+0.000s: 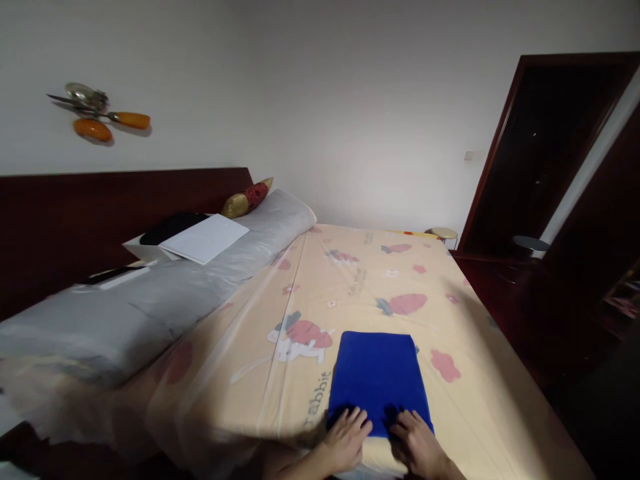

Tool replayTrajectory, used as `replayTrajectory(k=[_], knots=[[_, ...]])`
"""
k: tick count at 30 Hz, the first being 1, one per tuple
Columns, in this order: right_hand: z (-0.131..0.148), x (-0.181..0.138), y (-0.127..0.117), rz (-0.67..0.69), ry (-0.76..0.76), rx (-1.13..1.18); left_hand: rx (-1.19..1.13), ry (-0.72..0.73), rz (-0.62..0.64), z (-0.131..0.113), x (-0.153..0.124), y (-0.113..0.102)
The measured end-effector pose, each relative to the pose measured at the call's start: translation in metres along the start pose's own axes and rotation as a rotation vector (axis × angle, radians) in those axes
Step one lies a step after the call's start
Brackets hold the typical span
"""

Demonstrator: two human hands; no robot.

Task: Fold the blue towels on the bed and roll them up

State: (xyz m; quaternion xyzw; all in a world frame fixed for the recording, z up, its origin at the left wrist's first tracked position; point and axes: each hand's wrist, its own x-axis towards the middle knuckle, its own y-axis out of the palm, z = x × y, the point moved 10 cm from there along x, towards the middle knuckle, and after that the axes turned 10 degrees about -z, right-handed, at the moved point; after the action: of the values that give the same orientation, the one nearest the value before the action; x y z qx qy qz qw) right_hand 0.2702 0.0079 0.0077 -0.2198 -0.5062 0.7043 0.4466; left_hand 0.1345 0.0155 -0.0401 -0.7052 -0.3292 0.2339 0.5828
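A flat blue rectangular item (pixel 380 373), which looks like folded cloth or a fabric sleeve, lies on the bed in front of me. Its kind is not clear. A small tag-like bit shows at its upper right side. My left hand (pixel 346 440) rests on the near left edge, with fingers apart and stretched over the blue surface. On the near right edge lies my right hand (pixel 417 441), its fingers slightly bent and apart, palm down. Both hands touch the blue item without visibly gripping it. Dark shadows fall around the fingertips.
A cream sheet (pixel 360 280) with rabbit and carrot prints covers the bed. Along the dark headboard (pixel 125 193) runs a grey pillow-like roll (pixel 165 300), bearing a white flat box or board (pixel 205 238). A red-and-gold cushion (pixel 249 199) lies behind. Stools (pixel 444 233) stand beyond the bed.
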Motion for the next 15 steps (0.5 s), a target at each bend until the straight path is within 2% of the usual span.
replayTrajectory(k=[3, 6, 11, 15], knots=[[-0.009, -0.002, 0.010, 0.060, 0.033, -0.028, -0.024, -0.064, 0.038, 0.009, 0.003, 0.006], [-0.020, -0.001, 0.007, 0.036, 0.079, -0.010, -0.005, -0.126, 0.081, 0.023, 0.006, 0.003], [-0.030, 0.001, -0.009, -0.059, 0.141, 0.063, 0.056, -0.147, 0.140, 0.034, 0.005, -0.017], [-0.040, 0.000, -0.013, -0.066, 0.166, 0.058, 0.071, -0.178, 0.120, 0.044, 0.004, -0.033]])
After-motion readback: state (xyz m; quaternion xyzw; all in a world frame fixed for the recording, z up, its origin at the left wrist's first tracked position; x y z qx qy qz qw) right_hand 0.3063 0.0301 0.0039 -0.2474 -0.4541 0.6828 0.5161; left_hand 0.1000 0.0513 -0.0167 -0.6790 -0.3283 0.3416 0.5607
